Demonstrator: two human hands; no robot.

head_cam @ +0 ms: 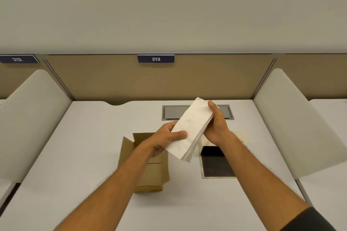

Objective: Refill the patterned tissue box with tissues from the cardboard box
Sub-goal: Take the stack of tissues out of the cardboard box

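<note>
A stack of white folded tissues (191,129) is held in the air above the desk, tilted from lower left to upper right. My left hand (165,137) grips its near end, thumb on top. My right hand (217,125) holds its far right edge. Below my left wrist stands the brown cardboard box (150,170) with its flaps open. Under my right forearm sits the tissue box (217,163), showing a dark open inside and a pale rim; its pattern is mostly hidden by my hand.
The white desk (84,155) has white side dividers (33,118) left and right and a tan back panel with a "213" sign (155,58). A grey cable hatch (172,112) is set in the desk behind the tissues.
</note>
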